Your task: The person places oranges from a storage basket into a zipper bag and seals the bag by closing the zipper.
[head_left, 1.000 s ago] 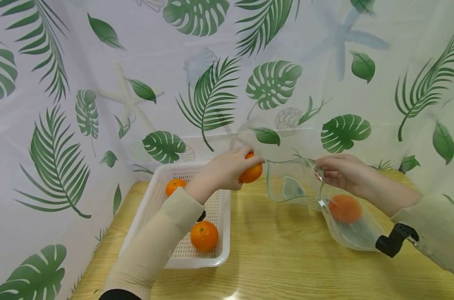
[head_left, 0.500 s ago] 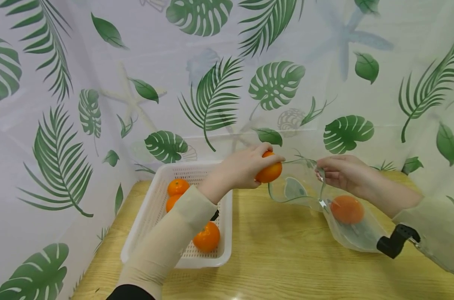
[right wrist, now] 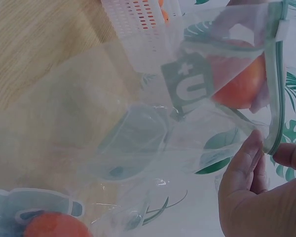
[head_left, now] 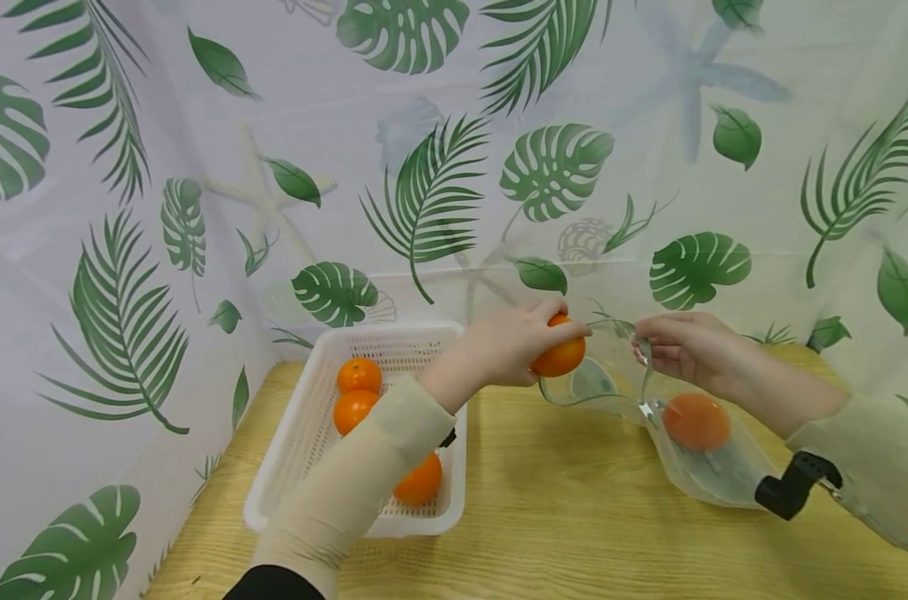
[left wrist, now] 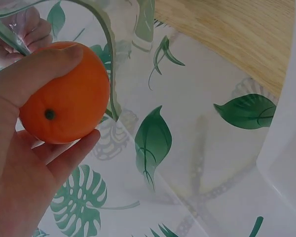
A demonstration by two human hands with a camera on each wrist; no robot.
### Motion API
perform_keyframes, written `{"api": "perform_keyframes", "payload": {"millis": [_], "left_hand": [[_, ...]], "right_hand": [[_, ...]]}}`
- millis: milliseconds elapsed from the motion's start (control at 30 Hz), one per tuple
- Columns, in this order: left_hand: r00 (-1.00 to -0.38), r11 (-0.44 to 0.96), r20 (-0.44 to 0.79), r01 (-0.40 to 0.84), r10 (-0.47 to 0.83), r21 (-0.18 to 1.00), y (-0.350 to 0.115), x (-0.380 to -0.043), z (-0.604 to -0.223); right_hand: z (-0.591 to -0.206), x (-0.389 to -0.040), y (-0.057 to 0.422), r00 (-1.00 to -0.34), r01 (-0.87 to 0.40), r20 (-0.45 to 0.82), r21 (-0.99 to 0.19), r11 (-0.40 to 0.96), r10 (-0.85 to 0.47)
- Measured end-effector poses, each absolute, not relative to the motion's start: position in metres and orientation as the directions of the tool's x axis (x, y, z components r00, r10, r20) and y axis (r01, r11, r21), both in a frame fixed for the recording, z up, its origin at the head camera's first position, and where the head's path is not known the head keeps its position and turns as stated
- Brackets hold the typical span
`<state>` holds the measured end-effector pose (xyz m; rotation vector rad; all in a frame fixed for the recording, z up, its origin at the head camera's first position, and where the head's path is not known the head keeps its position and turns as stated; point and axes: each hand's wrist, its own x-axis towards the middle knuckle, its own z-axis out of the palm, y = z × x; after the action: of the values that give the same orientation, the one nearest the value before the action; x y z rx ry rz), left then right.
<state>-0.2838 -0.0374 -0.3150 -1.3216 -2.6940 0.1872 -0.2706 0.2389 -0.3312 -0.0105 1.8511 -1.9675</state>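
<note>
My left hand (head_left: 509,342) grips an orange (head_left: 560,350) between thumb and fingers, at the mouth of a clear zip bag (head_left: 596,392). In the left wrist view that orange (left wrist: 69,98) shows its stem end, with the bag's green-edged rim (left wrist: 108,44) just behind it. My right hand (head_left: 682,343) pinches the edge of the bag's opening and holds it up. Seen from the right wrist, the zip strip (right wrist: 276,94) runs between thumb and fingertips (right wrist: 254,143). Another orange (head_left: 696,422) lies inside the bag's lower part, which sags on the table.
A white perforated basket (head_left: 454,500) stands at the left with several oranges in it, among them one orange (head_left: 359,377) at the back. My left forearm crosses over the basket. The wooden table (head_left: 544,492) meets a leaf-printed cloth (head_left: 423,167) behind and beside it.
My left hand has carried its orange rightward from over the basket's edge to the bag's mouth. My right hand keeps its hold on the bag in nearly the same spot.
</note>
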Motion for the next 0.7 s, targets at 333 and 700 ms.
{"api": "perform_keyframes", "payload": {"millis": [333,700], "left_hand": [[-0.577,0.572,0.046,0.790,0.815,-0.222,-0.027,-0.281,-0.322],[-0.537,0.545,0.106,0.799,0.837,-0.252,-0.025,-0.280,-0.328]], "right_hand": [[-0.331,-0.270,0.239,-0.906,0.308,-0.288,-0.951,-0.013,-0.311],[-0.329,-0.271,0.239,-0.907,0.300,-0.293,-0.954,0.024,-0.302]]}}
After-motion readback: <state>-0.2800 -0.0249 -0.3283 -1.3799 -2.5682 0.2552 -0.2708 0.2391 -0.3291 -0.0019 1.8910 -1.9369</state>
